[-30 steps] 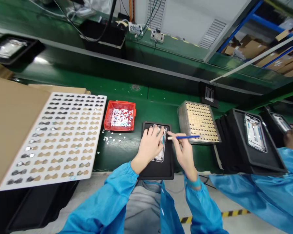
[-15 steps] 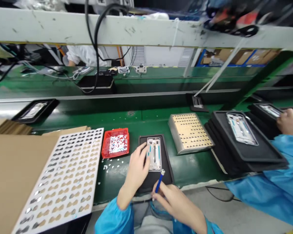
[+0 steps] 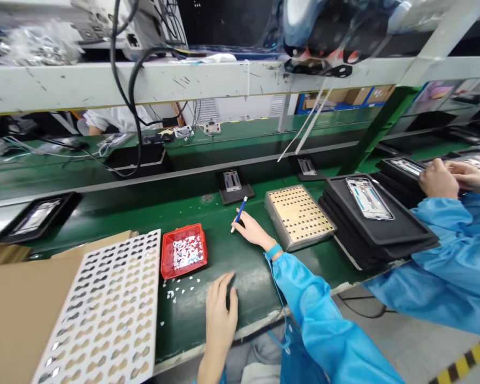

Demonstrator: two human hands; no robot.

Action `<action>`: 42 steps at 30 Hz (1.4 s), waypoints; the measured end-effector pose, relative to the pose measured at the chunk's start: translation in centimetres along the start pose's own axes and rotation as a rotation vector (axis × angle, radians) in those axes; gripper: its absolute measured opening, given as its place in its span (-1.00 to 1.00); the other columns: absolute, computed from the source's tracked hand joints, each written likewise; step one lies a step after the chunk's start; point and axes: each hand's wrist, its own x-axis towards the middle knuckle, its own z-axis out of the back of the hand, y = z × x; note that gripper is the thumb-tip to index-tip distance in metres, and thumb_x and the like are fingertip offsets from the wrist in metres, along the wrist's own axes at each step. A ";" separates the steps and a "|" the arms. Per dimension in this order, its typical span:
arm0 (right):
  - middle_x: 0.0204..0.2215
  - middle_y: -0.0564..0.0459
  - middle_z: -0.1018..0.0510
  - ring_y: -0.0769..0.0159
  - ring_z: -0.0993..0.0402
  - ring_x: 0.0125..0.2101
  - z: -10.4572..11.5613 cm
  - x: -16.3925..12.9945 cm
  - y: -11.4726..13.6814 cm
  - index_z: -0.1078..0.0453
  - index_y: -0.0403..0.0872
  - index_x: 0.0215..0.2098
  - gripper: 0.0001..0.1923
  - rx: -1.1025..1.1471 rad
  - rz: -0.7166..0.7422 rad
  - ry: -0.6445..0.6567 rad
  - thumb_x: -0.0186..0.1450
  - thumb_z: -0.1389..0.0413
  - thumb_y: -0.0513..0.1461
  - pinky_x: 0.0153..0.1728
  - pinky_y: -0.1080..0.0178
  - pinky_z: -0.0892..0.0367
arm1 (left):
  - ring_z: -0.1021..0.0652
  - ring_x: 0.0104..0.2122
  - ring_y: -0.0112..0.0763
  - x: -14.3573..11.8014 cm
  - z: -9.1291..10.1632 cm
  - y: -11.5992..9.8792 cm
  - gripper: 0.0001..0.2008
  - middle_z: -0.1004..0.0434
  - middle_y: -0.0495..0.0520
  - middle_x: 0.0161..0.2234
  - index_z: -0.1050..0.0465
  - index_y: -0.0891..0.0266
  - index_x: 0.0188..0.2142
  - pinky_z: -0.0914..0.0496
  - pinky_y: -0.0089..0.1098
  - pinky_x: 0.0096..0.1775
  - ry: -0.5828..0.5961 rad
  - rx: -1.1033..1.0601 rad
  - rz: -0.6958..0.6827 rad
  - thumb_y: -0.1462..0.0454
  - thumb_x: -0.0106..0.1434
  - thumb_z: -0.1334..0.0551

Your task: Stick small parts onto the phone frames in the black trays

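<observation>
Blue plastic forms the shaft of the pen-like tool (image 3: 239, 214), which the right hand (image 3: 254, 231) pinches between thumb and fingers, tip slanting up and away toward the small black tray (image 3: 234, 193) on the conveyor belt. That hand is closed around the tool's lower end, the arm stretched forward over the green tabletop (image 3: 224, 261) in a blue sleeve (image 3: 316, 314), a teal band at the wrist. The left hand (image 3: 221, 312) lies flat, palm down, fingers loosely together and extended, resting on the tabletop near its front edge and holding nothing. Just ahead of it, to the left, sits the red bin (image 3: 183, 257) of small white and blue scraps, with a few scraps scattered on the surface beside it. A white perforated sheet (image 3: 108, 314) leans at the left over brown cardboard. Right of the tool stands a metal block with a gold perforated top (image 3: 298, 216), then a stack of black trays (image 3: 378, 229) carrying a phone frame. At the far right a co-worker's hands (image 3: 450, 178) work on another tray.
</observation>
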 end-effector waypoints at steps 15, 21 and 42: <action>-0.31 -0.08 -0.76 0.06 -0.76 -0.27 13.7 -1.0 -1.3 -0.55 -0.05 -0.16 -0.92 -0.257 -0.030 -0.443 0.45 -0.25 -0.20 -0.14 0.07 -0.65 | -0.59 0.06 0.00 -0.2 0.0 -0.3 -0.66 -0.63 0.26 0.06 -0.66 0.11 -0.04 -0.50 0.01 0.08 0.031 0.068 -0.039 0.24 0.53 -0.06; -0.28 -0.11 -0.78 0.00 -0.78 -0.20 12.3 -2.3 1.0 -0.57 -0.04 -0.20 -0.84 -0.263 0.008 -0.417 0.47 -0.27 -0.12 -0.08 0.03 -0.66 | -0.64 0.03 -0.02 -0.1 0.0 -0.5 -0.66 -0.69 0.23 0.03 -0.69 0.09 -0.11 -0.54 -0.02 0.03 -0.004 -0.067 -0.004 0.19 0.53 -0.09; -0.02 0.04 -0.80 0.13 -0.80 -0.06 3.0 -15.9 8.4 -0.66 0.17 0.03 -0.65 0.220 0.424 -0.153 0.46 -0.26 -0.41 -0.01 0.12 -0.73 | -0.63 -0.55 -0.35 4.7 4.0 -8.2 -0.65 -0.64 0.03 -0.50 -0.65 0.22 -0.42 -0.59 -0.41 -0.45 -0.196 -0.882 0.547 -0.02 0.18 -0.53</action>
